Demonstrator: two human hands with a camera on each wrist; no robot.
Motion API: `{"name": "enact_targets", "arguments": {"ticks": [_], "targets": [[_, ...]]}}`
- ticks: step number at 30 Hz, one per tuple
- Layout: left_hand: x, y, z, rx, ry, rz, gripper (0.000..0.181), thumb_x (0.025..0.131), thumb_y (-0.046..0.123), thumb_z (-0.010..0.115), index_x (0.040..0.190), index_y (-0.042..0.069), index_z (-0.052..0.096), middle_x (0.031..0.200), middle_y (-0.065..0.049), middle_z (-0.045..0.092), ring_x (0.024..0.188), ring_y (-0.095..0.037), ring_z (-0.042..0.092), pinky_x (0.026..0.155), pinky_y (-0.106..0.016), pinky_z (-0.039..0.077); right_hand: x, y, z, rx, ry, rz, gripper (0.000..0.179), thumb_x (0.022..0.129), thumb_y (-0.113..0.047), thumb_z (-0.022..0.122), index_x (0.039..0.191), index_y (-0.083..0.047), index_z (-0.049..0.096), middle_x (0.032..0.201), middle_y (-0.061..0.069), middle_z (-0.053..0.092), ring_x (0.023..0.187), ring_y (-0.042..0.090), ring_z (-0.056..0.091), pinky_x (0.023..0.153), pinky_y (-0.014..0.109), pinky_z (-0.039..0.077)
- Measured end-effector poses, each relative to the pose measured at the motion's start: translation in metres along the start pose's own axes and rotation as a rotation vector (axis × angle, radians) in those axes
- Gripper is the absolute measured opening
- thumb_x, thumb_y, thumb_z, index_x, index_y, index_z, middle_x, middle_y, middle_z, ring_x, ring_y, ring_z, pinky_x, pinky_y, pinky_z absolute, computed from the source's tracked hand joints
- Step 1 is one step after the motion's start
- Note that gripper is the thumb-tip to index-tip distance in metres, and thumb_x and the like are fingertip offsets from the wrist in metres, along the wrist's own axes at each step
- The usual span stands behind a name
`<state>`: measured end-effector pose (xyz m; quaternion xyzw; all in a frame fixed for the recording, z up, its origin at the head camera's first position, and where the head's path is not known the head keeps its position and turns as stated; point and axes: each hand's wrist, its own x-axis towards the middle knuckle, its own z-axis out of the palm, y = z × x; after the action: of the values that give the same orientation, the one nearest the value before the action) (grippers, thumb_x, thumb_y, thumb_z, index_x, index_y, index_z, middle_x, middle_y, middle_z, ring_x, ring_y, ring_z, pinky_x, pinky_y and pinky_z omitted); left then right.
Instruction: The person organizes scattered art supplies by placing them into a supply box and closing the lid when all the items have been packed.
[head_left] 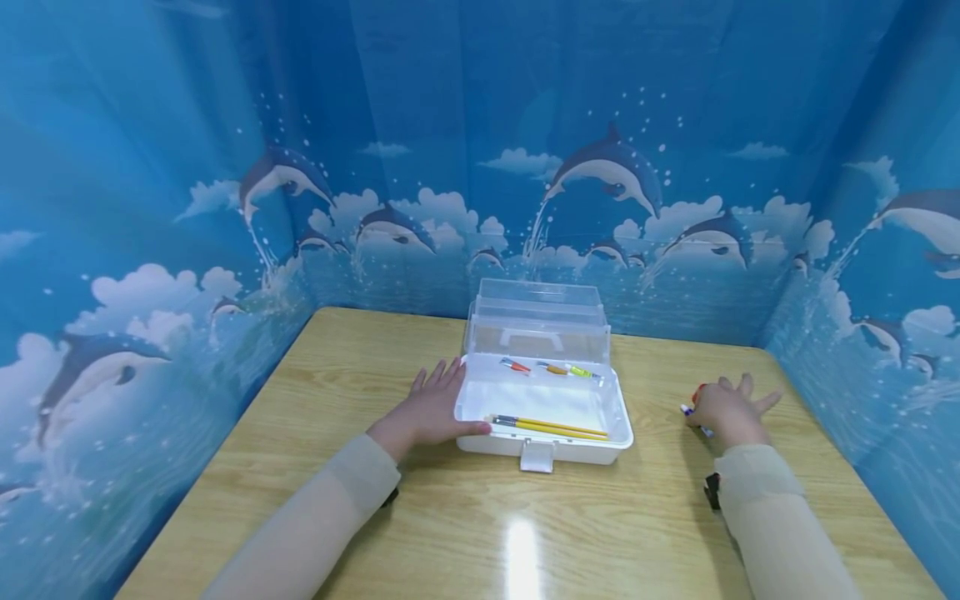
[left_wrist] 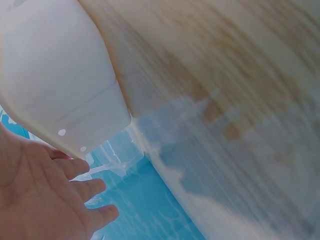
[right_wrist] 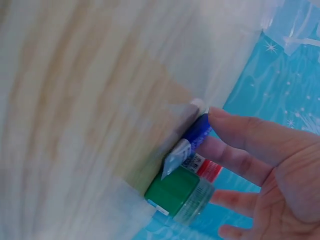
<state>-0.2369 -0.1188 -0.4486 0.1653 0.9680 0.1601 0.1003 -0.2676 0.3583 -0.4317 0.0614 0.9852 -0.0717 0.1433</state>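
A white plastic box [head_left: 540,454] stands on the table with its clear lid [head_left: 543,317] raised at the back. My left hand [head_left: 435,408] rests along its left side, thumb over the front corner and fingers straight. Paintbrushes [head_left: 555,427] with yellow handles lie along the front inside. Red, orange and yellow-green paint tubes [head_left: 581,372] lie along the back. To the right of the box, my right hand [head_left: 731,412] pinches a blue paint tube [right_wrist: 196,131] between thumb and index finger, low over the table. A green-lidded jar [right_wrist: 172,190] is close beside that tube, under the other fingers.
The wooden table [head_left: 420,533] runs up to a blue dolphin-print curtain [head_left: 420,167] at the back and both sides. A red-labelled item [right_wrist: 210,170] lies behind the blue tube, partly hidden by it. The box's latch [head_left: 537,457] hangs down at its front.
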Motion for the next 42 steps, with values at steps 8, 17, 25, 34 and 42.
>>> {"name": "enact_targets", "arguments": {"ticks": [8, 17, 25, 34, 42], "targets": [[0.001, -0.001, 0.0, -0.002, -0.007, 0.005, 0.13, 0.072, 0.093, 0.047, 0.161, 0.011, 0.0, 0.168, -0.006, -0.002, 0.153, -0.03, -0.005, 0.121, -0.054, -0.003, 0.005, 0.0, 0.004, -0.032, 0.015, -0.001, 0.037, 0.086, -0.03, 0.077, 0.106, 0.001, 0.073, 0.143, 0.046, 0.025, 0.135, 0.067, -0.014, 0.092, 0.086, -0.016], [-0.003, 0.002, 0.0, -0.034, 0.008, -0.009, 0.127, 0.074, 0.089, 0.053, 0.162, 0.013, 0.003, 0.168, -0.006, 0.001, 0.154, -0.032, -0.003, 0.121, -0.054, -0.004, 0.006, -0.004, 0.009, -0.03, -0.008, -0.042, 0.022, 0.087, -0.03, 0.076, 0.08, -0.009, 0.075, 0.149, 0.045, 0.018, 0.136, 0.065, -0.017, 0.088, 0.084, -0.022], [-0.003, 0.003, 0.0, -0.032, 0.016, -0.005, 0.126, 0.074, 0.089, 0.053, 0.162, 0.012, 0.003, 0.168, -0.006, 0.001, 0.154, -0.033, -0.002, 0.121, -0.054, -0.004, 0.004, -0.009, 0.006, -0.003, 0.004, -0.052, 0.025, 0.086, -0.029, 0.076, 0.069, -0.012, 0.071, 0.149, 0.045, 0.017, 0.137, 0.065, -0.017, 0.088, 0.084, -0.023], [-0.003, 0.004, -0.004, -0.028, 0.008, -0.002, 0.126, 0.075, 0.088, 0.053, 0.162, 0.011, 0.003, 0.168, -0.007, 0.001, 0.154, -0.032, -0.002, 0.121, -0.054, -0.004, -0.009, -0.019, -0.012, 0.045, 0.069, -0.098, 0.019, 0.085, -0.022, 0.075, 0.073, -0.009, 0.073, 0.151, 0.046, 0.011, 0.136, 0.065, -0.022, 0.087, 0.084, -0.022], [-0.002, 0.004, -0.004, -0.023, -0.008, -0.008, 0.127, 0.075, 0.089, 0.052, 0.161, 0.011, 0.001, 0.168, -0.006, -0.001, 0.154, -0.03, -0.004, 0.121, -0.053, -0.005, -0.023, -0.036, -0.031, 0.023, 0.162, -0.131, 0.019, 0.088, -0.026, 0.074, 0.082, -0.008, 0.077, 0.154, 0.042, 0.01, 0.138, 0.061, -0.023, 0.088, 0.079, -0.029]]}}
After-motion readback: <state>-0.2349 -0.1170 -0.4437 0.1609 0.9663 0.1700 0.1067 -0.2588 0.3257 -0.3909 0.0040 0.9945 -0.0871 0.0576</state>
